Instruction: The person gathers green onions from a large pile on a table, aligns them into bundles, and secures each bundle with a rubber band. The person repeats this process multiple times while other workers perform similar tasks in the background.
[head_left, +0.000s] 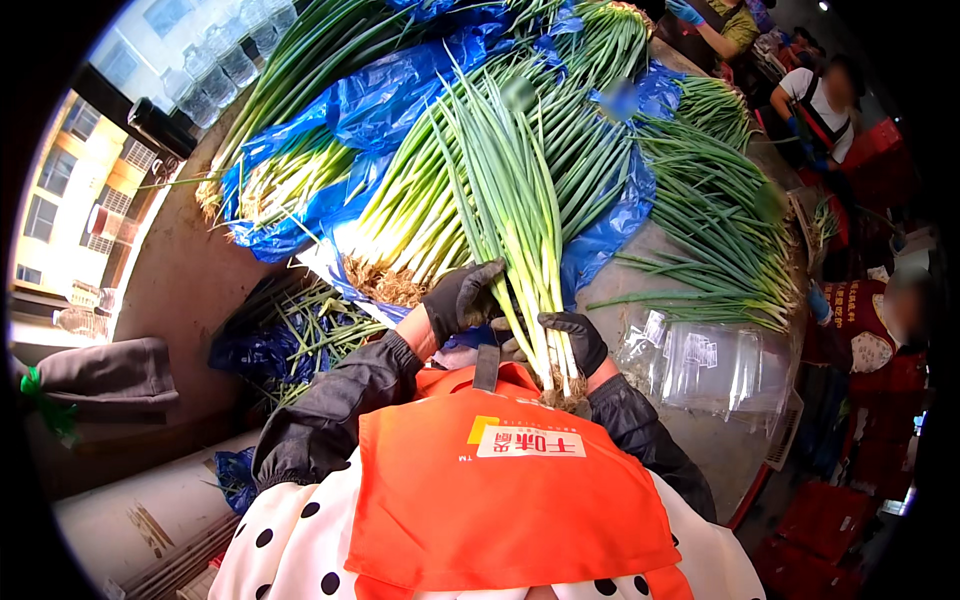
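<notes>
My right hand (577, 339), in a black glove, is closed around the white lower stalks of a bunch of green onions (517, 217). The bunch's roots hang by my orange apron (510, 495), and its green leaves point away from me. On the bunch's left side, my left hand (461, 300), also gloved in black, has curled fingers against the outer stalks. Whether it grips them is not clear. Just beyond it lies a large pile of green onions (405, 217) with brown roots towards me, on blue plastic sheeting (390, 97).
More green onions (720, 225) and clear plastic bags (705, 360) lie on the table (675, 427) at right. Onion scraps (300, 337) fill a blue bag below left. Water bottles (214, 64) line the window. Co-workers (817, 105) and red crates (825, 517) are at far right.
</notes>
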